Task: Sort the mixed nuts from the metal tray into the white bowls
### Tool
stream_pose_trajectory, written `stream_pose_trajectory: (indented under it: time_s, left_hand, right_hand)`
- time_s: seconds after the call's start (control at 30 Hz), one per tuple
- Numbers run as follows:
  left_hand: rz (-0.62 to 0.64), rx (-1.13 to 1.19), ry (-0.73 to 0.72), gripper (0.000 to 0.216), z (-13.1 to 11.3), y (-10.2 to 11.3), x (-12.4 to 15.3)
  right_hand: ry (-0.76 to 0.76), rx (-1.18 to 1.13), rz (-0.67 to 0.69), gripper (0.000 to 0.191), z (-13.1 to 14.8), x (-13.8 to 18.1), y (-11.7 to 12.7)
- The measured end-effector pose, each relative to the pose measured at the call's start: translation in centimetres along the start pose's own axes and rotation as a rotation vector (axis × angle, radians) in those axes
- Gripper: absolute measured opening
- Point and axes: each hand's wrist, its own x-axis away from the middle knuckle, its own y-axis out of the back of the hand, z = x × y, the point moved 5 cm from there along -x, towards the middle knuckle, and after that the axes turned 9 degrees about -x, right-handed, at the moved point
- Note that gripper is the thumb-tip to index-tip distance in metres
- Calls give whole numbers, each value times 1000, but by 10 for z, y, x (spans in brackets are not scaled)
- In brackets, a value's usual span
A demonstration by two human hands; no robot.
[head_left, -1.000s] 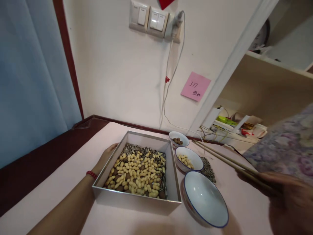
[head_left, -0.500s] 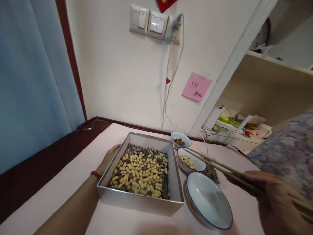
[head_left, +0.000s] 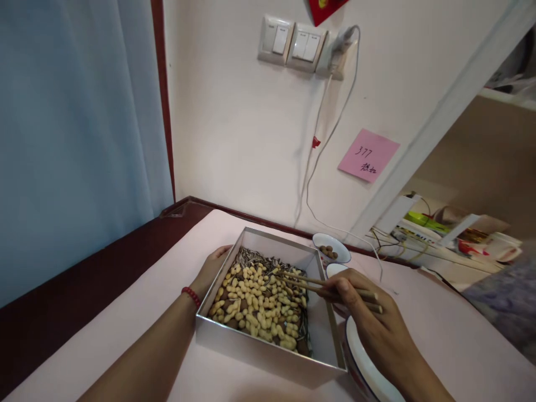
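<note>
- Chopsticks (head_left: 324, 283) sit pinched in the closed fingers (head_left: 341, 289) of the right hand (head_left: 368, 321), which is over the right edge of the box, with the tips reaching left over the pale peanuts (head_left: 257, 296) near the middle of the box.
- I judge the step in hand to be picking: the tips are down among the nuts, though whether they already pinch one is too small to tell.
- A clean pick calls for closing the tips on a single peanut and lifting it clear of the box's right wall.
- Left hand (head_left: 213, 268) lies against the outer left wall of the grey box (head_left: 268, 357), fingers curled on the wall and steadying it; a red bead bracelet (head_left: 191, 296) is on that wrist.
- Inside the box, striped sunflower seeds (head_left: 251, 258) lie along the far side and brown nuts show under the peanuts.
- Just right of the box stand white bowls with blue rims: a far bowl (head_left: 331, 254) with a few brown nuts, a second one mostly hidden behind the right hand, and a near bowl (head_left: 364, 371) under the wrist.
- All rest on the pink worktop (head_left: 125, 312); a white cable (head_left: 318, 162) hangs down the wall behind, beside a pink note (head_left: 368, 155).
- The box's high wall and the crowded bowls stand between the peanuts and any way out to the right.
</note>
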Motion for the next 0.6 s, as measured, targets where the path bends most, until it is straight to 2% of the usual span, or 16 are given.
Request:
stream_pose_trajectory:
  time_s: [0.3,0.43,0.6]
  left_hand:
    - [23,41,22,32,4,0,-3]
    - [22,25,16,36,6,1,-4]
    - [25,-15,2,37,4,2,-4]
  right_hand:
    - [-32,13,-44,37,-11,-6,3]
    - [30,9,-79,37,-12,-9,4]
    - [70,-17,-186,37,-6,-1,16]
